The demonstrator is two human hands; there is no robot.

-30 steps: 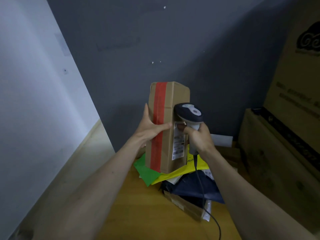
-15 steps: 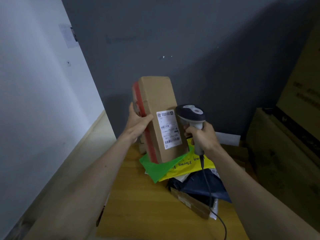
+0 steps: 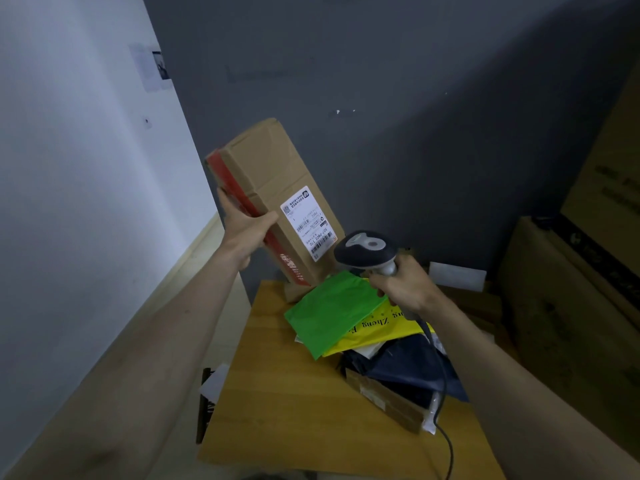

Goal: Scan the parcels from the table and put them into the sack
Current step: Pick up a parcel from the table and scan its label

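Left hand: the left hand [image 3: 246,227] grips the cardboard parcel [image 3: 273,202] along its red-taped edge, thumb laid over the front face, fingers wrapped behind and out of view.
Cardboard parcel: held in the air above the far left corner of the table [image 3: 294,410], tilted with its top leaning toward 11 o'clock. A strip of red tape [image 3: 258,220] runs down its left edge.
Shipping label: a white shipping label [image 3: 308,221] with barcodes sits on the parcel's front face, at 2 o'clock from the left hand, turned toward the scanner.
Right hand: the right hand [image 3: 407,289] is clamped round the handle of the barcode scanner [image 3: 367,251]; fingers curled about the grip.
Barcode scanner: dark head with a grey top panel, at 4 o'clock from the label and just beside the parcel's lower right corner. Contact with the parcel cannot be told. A black cable [image 3: 445,427] runs from the handle toward 6 o'clock.
Hands, relation: apart, each holding its own item.
Table pile: a green mailer [image 3: 332,310] lies on top, a yellow mailer [image 3: 381,327] under it, a dark blue bag [image 3: 408,368] at 5 o'clock from these, and a small brown box [image 3: 384,400] beneath the blue bag.
Surroundings: large cartons [image 3: 571,289] stand at 3 o'clock from the table; a dark grey wall [image 3: 398,98] lies behind.
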